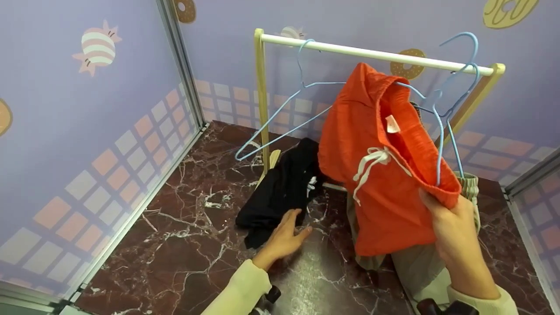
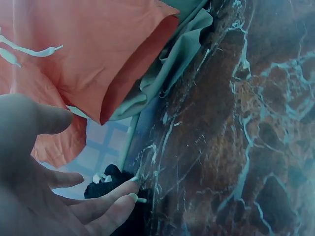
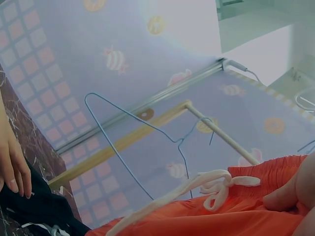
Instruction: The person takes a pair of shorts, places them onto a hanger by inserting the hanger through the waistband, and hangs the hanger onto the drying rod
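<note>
Orange shorts point(image 1: 393, 175) with a white drawstring bow point(image 1: 376, 157) hang in front of the rack, tilted, waistband up. My right hand point(image 1: 455, 232) grips their waistband at its right end. A light-blue hanger point(image 1: 439, 131) reaches into the waist opening, its hook standing above the rail. My left hand point(image 1: 284, 238) holds nothing; its fingers are extended over a crumpled black garment point(image 1: 280, 188) with a white cord on the floor. In the left wrist view, the left fingers point(image 2: 110, 206) overlap that black garment, below a leg opening of the shorts.
The wooden rack point(image 1: 261, 87) has a white rail point(image 1: 376, 53). A bare blue hanger point(image 1: 280, 105) hangs at its left end. Beige trousers point(image 1: 420, 267) hang behind the shorts at right. Patterned walls point(image 1: 109, 87) enclose a dark marbled floor point(image 1: 188, 253).
</note>
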Motion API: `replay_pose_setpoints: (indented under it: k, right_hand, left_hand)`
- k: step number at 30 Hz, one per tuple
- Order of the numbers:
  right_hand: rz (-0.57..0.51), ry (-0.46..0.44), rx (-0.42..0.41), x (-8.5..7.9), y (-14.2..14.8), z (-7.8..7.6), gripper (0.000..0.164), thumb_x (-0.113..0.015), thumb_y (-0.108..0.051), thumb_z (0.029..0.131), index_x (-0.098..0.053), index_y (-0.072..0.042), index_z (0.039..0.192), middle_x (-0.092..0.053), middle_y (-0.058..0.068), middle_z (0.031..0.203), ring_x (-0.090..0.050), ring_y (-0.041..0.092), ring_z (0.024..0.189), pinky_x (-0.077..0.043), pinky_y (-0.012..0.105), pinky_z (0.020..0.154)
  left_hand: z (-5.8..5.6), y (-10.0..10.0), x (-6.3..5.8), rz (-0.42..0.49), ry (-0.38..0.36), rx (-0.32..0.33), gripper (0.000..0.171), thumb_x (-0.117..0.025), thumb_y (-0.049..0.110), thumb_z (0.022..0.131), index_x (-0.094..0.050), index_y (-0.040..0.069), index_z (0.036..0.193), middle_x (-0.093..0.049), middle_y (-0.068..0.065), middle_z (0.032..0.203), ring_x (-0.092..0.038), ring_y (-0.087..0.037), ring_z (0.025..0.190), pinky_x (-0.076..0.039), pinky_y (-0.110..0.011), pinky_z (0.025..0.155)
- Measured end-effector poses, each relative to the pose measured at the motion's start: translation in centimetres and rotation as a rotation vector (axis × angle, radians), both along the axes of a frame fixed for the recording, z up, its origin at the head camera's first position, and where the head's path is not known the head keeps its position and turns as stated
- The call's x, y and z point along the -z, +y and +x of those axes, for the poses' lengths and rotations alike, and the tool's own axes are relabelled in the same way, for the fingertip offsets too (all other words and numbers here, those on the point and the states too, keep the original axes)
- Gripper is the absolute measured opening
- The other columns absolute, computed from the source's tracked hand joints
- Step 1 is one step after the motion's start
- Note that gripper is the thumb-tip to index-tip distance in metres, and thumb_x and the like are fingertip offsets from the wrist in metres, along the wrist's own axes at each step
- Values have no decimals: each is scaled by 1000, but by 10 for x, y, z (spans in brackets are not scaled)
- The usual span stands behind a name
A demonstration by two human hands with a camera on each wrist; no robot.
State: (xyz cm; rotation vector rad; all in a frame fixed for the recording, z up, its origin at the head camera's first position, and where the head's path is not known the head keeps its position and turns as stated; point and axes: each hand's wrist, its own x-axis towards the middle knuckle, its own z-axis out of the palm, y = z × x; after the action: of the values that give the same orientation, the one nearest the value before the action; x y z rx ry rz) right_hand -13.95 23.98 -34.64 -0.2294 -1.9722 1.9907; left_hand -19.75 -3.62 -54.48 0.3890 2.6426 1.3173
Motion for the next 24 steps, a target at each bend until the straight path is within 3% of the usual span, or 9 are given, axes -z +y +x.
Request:
replay_pose_setpoints:
  k: [9, 16, 21, 24]
  right_hand:
    - [83, -61, 10, 1, -5, -18, 40, -64, -10, 84, -52, 3, 119, -59, -7, 99, -49, 11, 94, -40, 15, 83]
    - [111, -70, -43, 6, -5, -29, 36, -62, -11, 85, -53, 2, 118, -58, -8, 97, -48, 9, 92, -40, 15, 82]
    - [121, -86, -45, 6, -7, -32, 33, -63, -11, 85, -54, 0, 114, -58, -7, 95, -48, 8, 91, -40, 16, 81]
    - [135, -96, -40, 7, -7, -34, 28, -63, -10, 85, -56, -1, 110, -56, -8, 92, -47, 9, 88, -40, 16, 79]
  left_hand:
    - [-3, -3, 8, -10, -30, -35, 65, -51, 45, 90, -28, 14, 142, -25, -14, 148, -60, -22, 100, -44, -43, 88]
    - [-8, -6, 11, -25, -51, -57, 64, -52, 42, 89, -26, 18, 143, -11, -16, 152, -58, -30, 107, -37, -53, 95]
    - [-13, -7, 10, -42, -23, -88, 62, -54, 40, 89, -31, 16, 140, -22, -20, 148, -43, -43, 121, -36, -55, 96]
    - [-14, -7, 11, -53, 1, -94, 60, -55, 40, 88, -34, 13, 138, -34, -17, 142, -44, -39, 122, -38, -51, 96]
